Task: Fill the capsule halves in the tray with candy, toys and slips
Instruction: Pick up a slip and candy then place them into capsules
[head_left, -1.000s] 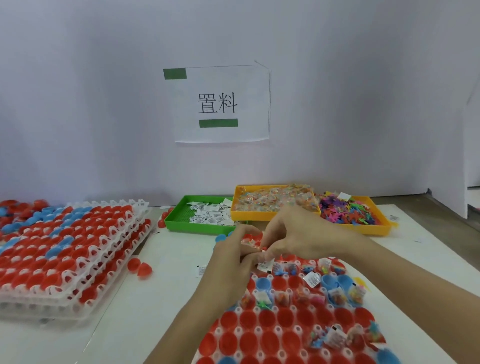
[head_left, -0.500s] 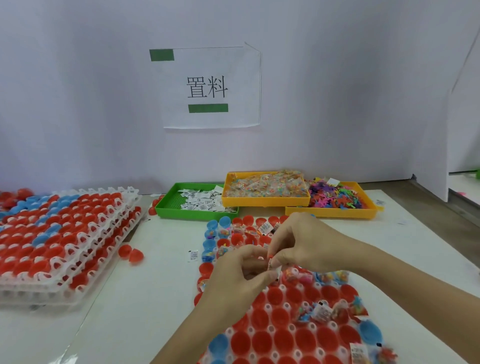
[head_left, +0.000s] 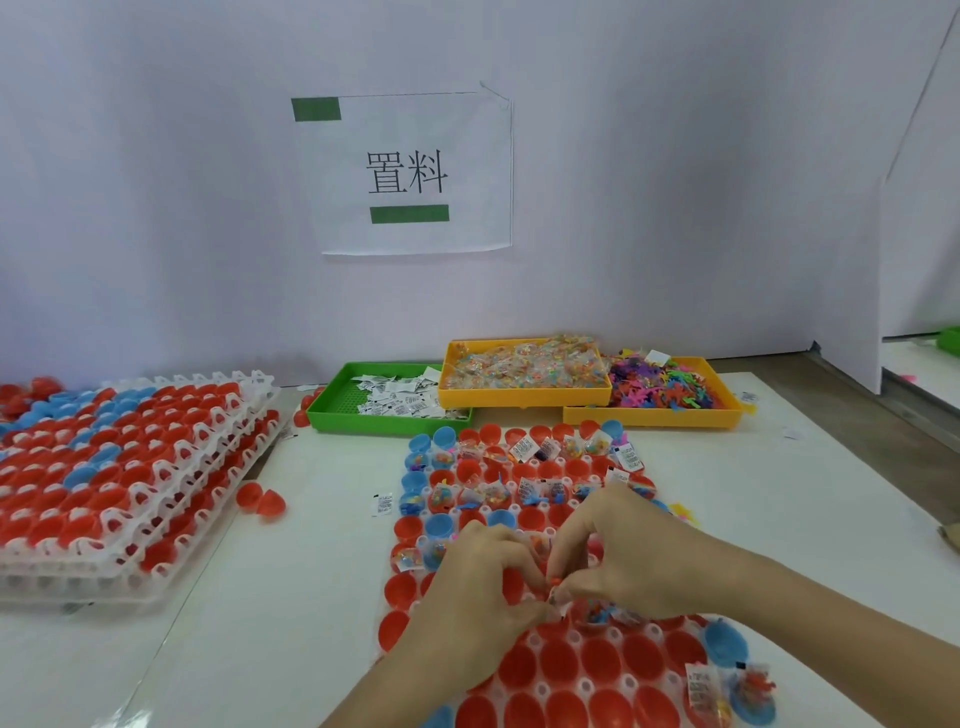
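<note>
Tray (head_left: 540, 688): a white tray of round cups lies on the desk (head_left: 322, 545) just in front of the person, running from the near edge toward the bins.
Capsule halves (head_left: 561, 660): mostly red, a few blue, one in each cup. The far rows already hold candy packets, small toys and printed slips; most of the near rows are empty red halves (two at the near right corner hold a slip and a toy).
Left hand (head_left: 483, 587): over the middle of the tray, fingers curled, tips meeting those of the other hand.
Right hand (head_left: 618, 556): beside the left and touching it, fingers curled down, pinching something small and orange; what it is cannot be told.
Green bin (head_left: 332, 413): at the back of the desk, holding white slips (head_left: 400, 397).
Candy bin (head_left: 524, 397): yellow, just right of the green one, piled with clear candy packets.
Toy bin (head_left: 649, 415): yellow, further right, partly under the candy bin, full of coloured plastic toys (head_left: 665, 387).
Stack (head_left: 119, 467): on the left, white trays stacked and filled with red and blue halves.
Loose pieces: two red halves (head_left: 260, 501) and one slip (head_left: 383, 504) lie on the desk between the stack and the tray.
Sign (head_left: 410, 171): a white sheet on the wall with two characters and green tape.
</note>
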